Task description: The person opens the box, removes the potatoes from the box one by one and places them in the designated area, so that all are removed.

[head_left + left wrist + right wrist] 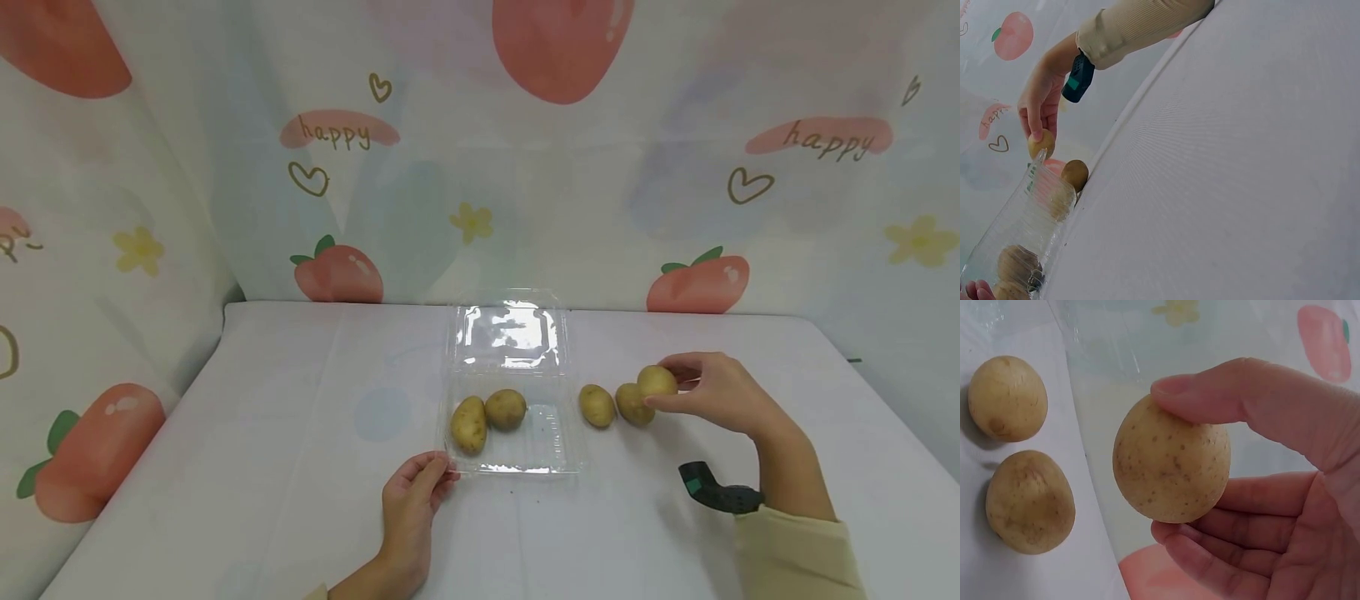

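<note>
My right hand point(712, 390) pinches a potato point(1172, 464) between thumb and fingers, lifted above the table. Two more potatoes lie beneath and left of it: one potato point(596, 406) close to the box, another potato point(632, 405) partly hidden behind the held one. An open clear plastic box point(555, 462) stands at the table's middle, its lid point(510, 333) folded back. Inside its left part are a long potato point(468, 425) and a rounder potato point(506, 409). At the box's front left corner my left hand point(412, 504) grips the rim with thumb and fingers.
A white cloth covers the table point(315, 400). Behind and to the left hangs a printed curtain point(525, 192) with fruit and lettering, meeting the table's back edge. A black wrist device point(720, 492) sits on my right arm at the beige sleeve point(798, 554).
</note>
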{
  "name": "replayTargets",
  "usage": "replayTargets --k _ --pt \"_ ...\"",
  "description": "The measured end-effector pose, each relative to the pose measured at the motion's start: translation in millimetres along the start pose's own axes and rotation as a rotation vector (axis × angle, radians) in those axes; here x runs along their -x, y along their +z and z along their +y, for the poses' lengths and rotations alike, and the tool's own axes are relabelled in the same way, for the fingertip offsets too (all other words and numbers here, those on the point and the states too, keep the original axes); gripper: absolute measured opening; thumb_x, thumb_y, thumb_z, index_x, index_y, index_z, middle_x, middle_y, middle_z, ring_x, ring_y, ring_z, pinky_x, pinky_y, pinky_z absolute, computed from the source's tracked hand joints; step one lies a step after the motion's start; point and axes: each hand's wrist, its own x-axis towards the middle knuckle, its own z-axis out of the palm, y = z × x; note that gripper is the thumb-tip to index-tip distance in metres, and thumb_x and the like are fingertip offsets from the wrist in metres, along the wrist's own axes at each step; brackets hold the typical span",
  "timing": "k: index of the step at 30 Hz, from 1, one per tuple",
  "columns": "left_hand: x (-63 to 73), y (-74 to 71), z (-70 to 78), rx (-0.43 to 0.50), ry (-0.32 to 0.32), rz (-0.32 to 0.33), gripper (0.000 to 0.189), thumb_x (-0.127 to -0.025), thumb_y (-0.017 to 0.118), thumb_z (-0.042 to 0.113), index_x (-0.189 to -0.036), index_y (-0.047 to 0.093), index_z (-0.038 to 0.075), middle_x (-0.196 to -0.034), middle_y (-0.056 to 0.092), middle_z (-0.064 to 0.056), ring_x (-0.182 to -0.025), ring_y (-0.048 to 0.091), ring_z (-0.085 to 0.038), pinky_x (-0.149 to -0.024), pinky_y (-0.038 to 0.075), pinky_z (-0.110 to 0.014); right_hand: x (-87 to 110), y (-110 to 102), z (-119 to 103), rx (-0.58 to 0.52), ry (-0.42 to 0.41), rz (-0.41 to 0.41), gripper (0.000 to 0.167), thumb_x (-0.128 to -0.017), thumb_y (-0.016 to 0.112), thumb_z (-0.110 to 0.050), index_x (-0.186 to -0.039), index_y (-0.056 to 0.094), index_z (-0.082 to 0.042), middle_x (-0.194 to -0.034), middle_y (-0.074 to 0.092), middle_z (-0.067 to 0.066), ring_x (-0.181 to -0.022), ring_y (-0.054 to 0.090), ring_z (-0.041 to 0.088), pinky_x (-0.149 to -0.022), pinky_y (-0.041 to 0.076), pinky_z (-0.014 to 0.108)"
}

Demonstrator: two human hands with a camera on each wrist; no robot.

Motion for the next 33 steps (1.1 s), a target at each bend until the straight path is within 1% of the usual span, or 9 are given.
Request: replayTargets --k 6,13,21,28,33 --pt "-0.1 0.2 0.1 0.001 -0.001 -0.001 0.013 -0.088 0.058 0.006 -0.094 0.056 -0.006 -0.083 0.06 -0.007 -0.078 0.061 -0.016 -0.074 0.051 -0.026 0.5 -1.5 5.6 -0.004 0.024 -0.015 0.061 -0.074 0.076 -0.037 -0.112 0.058 0.007 -0.1 0.062 0.014 -0.092 0.056 0.031 -0.073 0.049 0.037" --pt "0.0 -0.1 0.0 -0.005 -0.001 -0.001 0.014 -0.088 0.057 0.007 -0.095 0.057 -0.006 -0.085 0.06 -0.008 -0.078 0.061 -0.016 -0.075 0.051 -0.025 1.1 -3.5 13.0 0.003 0.043 -0.023 0.063 -0.074 0.076 -0.038 -0.112 0.057 0.008 -0.1 0.062 0.014 -0.093 0.055 0.031 -0.075 0.049 0.04" --pt "0.1 0.1 0.5 -0.003 -0.005 0.0 0.013 -0.088 0.057 0.006 -0.095 0.056 -0.005 -0.085 0.06 -0.008 -0.078 0.061 -0.016 -0.075 0.051 -0.026 1.0 -5.5 22.3 0.012 0.053 -0.042 0.061 -0.073 0.077 -0.036 -0.111 0.058 0.008 -0.098 0.062 0.012 -0.092 0.055 0.03 -0.074 0.048 0.038" --pt "0.4 -0.7 0.0 0.001 -0.004 -0.003 0.013 -0.088 0.057 0.006 -0.094 0.056 -0.005 -0.084 0.06 -0.007 -0.078 0.061 -0.016 -0.075 0.051 -0.025 -1.0 -2.5 30.4 0.004 0.084 -0.068 0.062 -0.072 0.077 -0.036 -0.112 0.058 0.008 -0.098 0.062 0.012 -0.092 0.055 0.03 -0.073 0.048 0.038" --pt "0.1 -0.6 -0.5 0.004 -0.001 -0.007 0.013 -0.088 0.057 0.006 -0.094 0.056 -0.005 -0.085 0.06 -0.008 -0.078 0.06 -0.016 -0.075 0.051 -0.025 -3.6 1.2 40.5 0.008 0.086 -0.075 0.06 -0.072 0.078 -0.035 -0.11 0.059 0.007 -0.097 0.062 0.011 -0.091 0.055 0.029 -0.072 0.048 0.037"
